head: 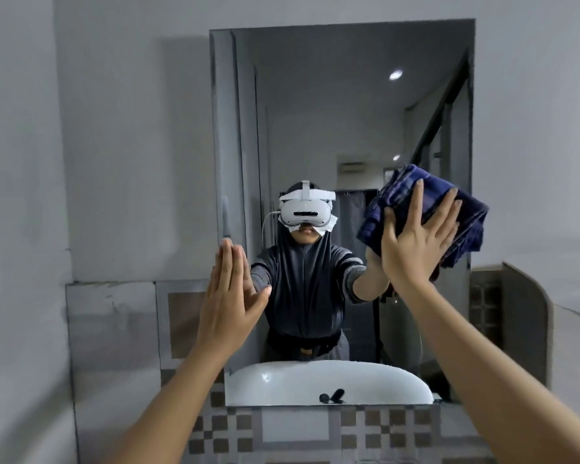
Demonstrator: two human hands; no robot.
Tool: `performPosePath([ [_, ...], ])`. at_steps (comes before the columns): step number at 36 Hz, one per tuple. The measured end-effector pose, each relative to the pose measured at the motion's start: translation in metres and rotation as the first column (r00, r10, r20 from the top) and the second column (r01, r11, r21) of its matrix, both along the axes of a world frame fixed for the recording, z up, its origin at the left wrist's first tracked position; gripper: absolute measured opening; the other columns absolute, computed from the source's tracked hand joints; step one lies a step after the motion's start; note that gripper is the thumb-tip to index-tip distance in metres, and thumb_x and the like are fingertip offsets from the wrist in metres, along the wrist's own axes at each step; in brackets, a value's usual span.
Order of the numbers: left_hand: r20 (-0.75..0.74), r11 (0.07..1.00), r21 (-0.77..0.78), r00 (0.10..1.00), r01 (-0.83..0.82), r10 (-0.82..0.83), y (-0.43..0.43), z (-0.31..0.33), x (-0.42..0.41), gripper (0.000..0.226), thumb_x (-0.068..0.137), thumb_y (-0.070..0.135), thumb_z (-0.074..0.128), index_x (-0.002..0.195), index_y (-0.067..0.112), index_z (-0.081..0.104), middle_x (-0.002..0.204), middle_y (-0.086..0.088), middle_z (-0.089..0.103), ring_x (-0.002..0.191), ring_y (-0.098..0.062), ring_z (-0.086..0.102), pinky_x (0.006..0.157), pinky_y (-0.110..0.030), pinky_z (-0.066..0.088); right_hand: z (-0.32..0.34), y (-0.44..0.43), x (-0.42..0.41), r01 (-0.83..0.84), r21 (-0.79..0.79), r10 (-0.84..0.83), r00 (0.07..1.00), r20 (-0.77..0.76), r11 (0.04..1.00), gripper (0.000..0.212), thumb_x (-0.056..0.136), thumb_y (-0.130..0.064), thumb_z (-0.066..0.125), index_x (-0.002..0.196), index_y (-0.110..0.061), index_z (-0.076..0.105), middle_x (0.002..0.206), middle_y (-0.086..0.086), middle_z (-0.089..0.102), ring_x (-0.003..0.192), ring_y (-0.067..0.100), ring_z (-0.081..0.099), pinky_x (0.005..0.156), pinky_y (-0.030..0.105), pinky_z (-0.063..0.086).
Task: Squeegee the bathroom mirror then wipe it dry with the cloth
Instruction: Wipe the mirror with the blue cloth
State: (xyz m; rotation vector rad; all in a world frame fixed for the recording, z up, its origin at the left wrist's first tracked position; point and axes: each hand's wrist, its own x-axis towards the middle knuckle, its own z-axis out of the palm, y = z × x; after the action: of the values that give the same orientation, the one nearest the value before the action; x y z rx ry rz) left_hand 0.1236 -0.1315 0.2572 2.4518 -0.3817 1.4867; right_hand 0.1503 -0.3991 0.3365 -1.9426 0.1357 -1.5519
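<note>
Head view of a person facing a wall mirror (pixel 342 128) that fills the centre and upper right of the frame. The right hand (pixel 416 239), at right of centre, is spread flat with fingers extended and presses a folded dark blue cloth (pixel 462 222) against the glass near the mirror's right edge; the cloth bunches out above and to the right of the fingers and overlaps that edge. The left hand (pixel 231 293), at left of centre, is open and holds nothing, its fingers straight and close together, the thumb spread out toward the glass; it stands upright at the mirror's left edge, and whether it touches the surface cannot be told. Both bare forearms rise from the bottom corners of the frame. The mirror reflects the person in a dark garment wearing a white headset, together with a white basin (pixel 329 383) along the mirror's lower edge. Below the mirror, at the bottom of the frame, runs a band of checkered tiles (pixel 295 433). Plain grey wall (pixel 131 128) occupies the left of the frame.
</note>
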Motion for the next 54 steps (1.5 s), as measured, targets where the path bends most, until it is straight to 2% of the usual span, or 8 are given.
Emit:
performPosePath([
  [8,-0.058,0.993,-0.109,0.998,0.031,-0.038,0.004,-0.039,-0.004,0.09,0.089,0.056,0.041,0.143,0.014,-0.017,0.153,-0.001,-0.021,0.14,-0.011,-0.017,0.116,-0.038,0.015,-0.01,0.093,-0.008,-0.097,0.027,0.098,0.995,-0.011,0.995,0.066,0.093,-0.049,0.04,0.149,-0.031,0.012,0.157,0.018,-0.007,0.145,0.033,-0.009,0.115,0.046,-0.005],
  [15,-0.051,0.984,-0.161,0.995,0.078,-0.087,0.004,-0.055,-0.002,0.09,0.086,0.053,0.051,0.146,0.011,-0.001,0.156,-0.004,-0.006,0.143,-0.017,-0.005,0.116,-0.042,0.018,0.012,0.152,-0.014,-0.133,-0.322,0.125,0.991,-0.045,0.937,0.065,0.094,-0.044,0.038,0.149,-0.03,0.007,0.156,0.02,-0.009,0.144,0.036,-0.009,0.115,0.047,-0.005],
  [22,-0.05,0.984,-0.151,0.994,0.093,-0.101,0.01,-0.064,-0.001,0.093,0.084,0.052,0.055,0.146,0.011,-0.001,0.156,-0.006,-0.003,0.143,-0.019,-0.004,0.11,-0.05,0.029,0.014,0.139,-0.008,-0.003,-0.884,0.116,0.991,0.059,0.468,0.06,0.092,-0.042,0.042,0.147,-0.028,0.022,0.156,0.02,0.011,0.144,0.037,0.011,0.115,0.045,0.001],
  [28,-0.041,0.985,-0.142,0.994,0.099,-0.106,0.009,-0.065,-0.002,0.094,0.084,0.046,0.057,0.146,0.016,-0.007,0.156,-0.003,-0.009,0.143,-0.018,-0.007,0.111,-0.048,0.027,0.017,0.062,-0.005,0.104,-0.983,0.024,0.994,0.109,0.149,0.057,0.092,-0.05,0.032,0.145,-0.032,0.027,0.156,0.016,0.016,0.144,0.033,0.017,0.118,0.045,0.014],
  [35,-0.071,0.986,-0.14,0.993,0.086,-0.096,0.008,-0.063,-0.005,0.097,0.084,0.054,0.051,0.144,0.017,-0.016,0.154,0.002,-0.021,0.141,-0.009,-0.015,0.114,-0.037,0.019,0.001,-0.028,-0.015,0.047,-0.847,-0.057,0.998,0.02,0.53,0.062,0.089,-0.054,0.036,0.146,-0.031,0.025,0.156,0.016,0.015,0.143,0.033,0.015,0.117,0.045,0.013],
  [42,-0.061,0.984,-0.153,0.992,0.096,-0.106,0.006,-0.066,-0.007,0.095,0.084,0.056,0.047,0.144,0.016,-0.014,0.154,0.0,-0.019,0.141,-0.008,-0.014,0.11,-0.023,0.009,-0.058,-0.032,-0.01,-0.015,-0.336,0.004,0.999,-0.035,0.942,0.063,0.09,-0.047,0.045,0.146,-0.028,0.025,0.157,0.018,0.008,0.143,0.035,0.007,0.116,0.046,0.007],
  [47,-0.069,0.979,-0.162,0.988,0.124,-0.137,0.008,-0.08,-0.007,0.092,0.084,0.059,0.042,0.145,0.015,-0.011,0.155,-0.001,-0.018,0.142,-0.013,-0.01,0.108,-0.044,0.036,-0.098,0.019,-0.012,-0.084,0.022,0.085,0.995,-0.047,0.996,0.066,0.088,-0.047,0.048,0.146,-0.026,0.025,0.157,0.017,0.003,0.145,0.033,0.0,0.116,0.046,0.003],
  [54,-0.158,0.973,-0.215,0.98,0.085,-0.12,0.01,-0.108,-0.017,0.095,0.083,0.06,0.045,0.141,0.024,-0.022,0.149,0.011,-0.03,0.142,-0.023,0.012,0.095,-0.044,0.048,-0.116,0.104,-0.019,-0.148,0.082,0.154,0.986,-0.067,0.986,0.063,0.09,-0.04,0.053,0.146,-0.024,0.028,0.156,0.021,0.005,0.145,0.035,0.001,0.115,0.05,0.005],
])
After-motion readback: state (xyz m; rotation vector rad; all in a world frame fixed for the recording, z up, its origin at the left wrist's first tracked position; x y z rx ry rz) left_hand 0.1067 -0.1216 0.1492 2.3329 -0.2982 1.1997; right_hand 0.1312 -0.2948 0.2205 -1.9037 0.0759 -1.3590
